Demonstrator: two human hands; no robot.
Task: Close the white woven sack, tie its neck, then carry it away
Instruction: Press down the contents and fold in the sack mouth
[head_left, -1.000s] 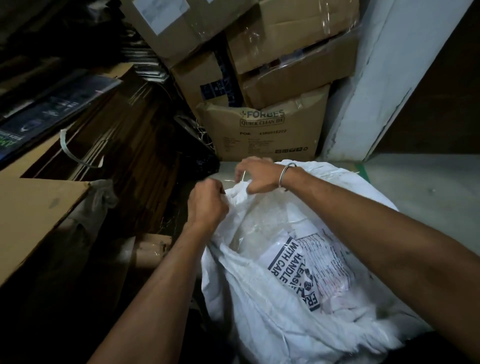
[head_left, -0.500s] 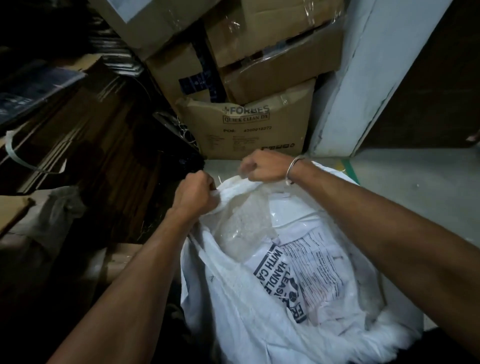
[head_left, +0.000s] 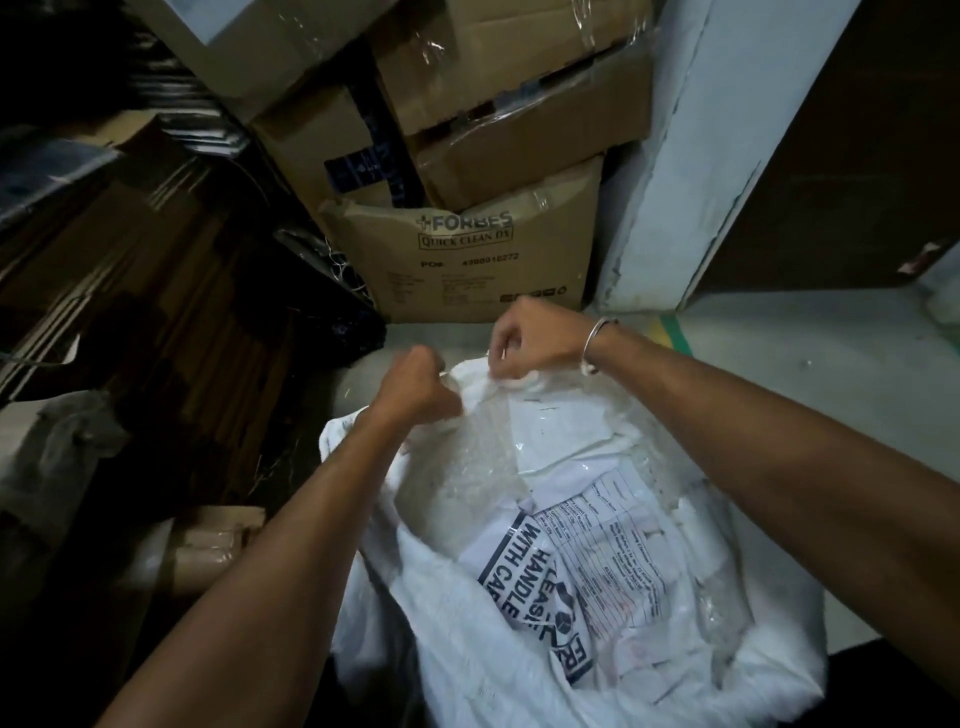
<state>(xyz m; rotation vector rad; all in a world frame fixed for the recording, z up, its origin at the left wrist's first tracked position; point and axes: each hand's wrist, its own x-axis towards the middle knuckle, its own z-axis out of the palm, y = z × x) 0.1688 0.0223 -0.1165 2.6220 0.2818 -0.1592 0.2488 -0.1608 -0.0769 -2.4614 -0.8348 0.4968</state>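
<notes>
Just before stacked boxes (head_left: 491, 270), left grip (head_left: 417, 387) and right grip (head_left: 532, 343) pinch the sack (head_left: 457, 654) rim.

The sack (head_left: 457, 654) is white, the label (head_left: 550, 577) white with navy lettering, the boxes (head_left: 483, 270) brown, the bangle (head_left: 597, 338) silver, the wall (head_left: 675, 182) pale blue.

Matt, coarse woven sack (head_left: 457, 660); glossy clear plastic wrap (head_left: 462, 467) inside; dull cardboard boxes (head_left: 493, 270) with shiny tape (head_left: 432, 48); metal bangle (head_left: 597, 340).
</notes>
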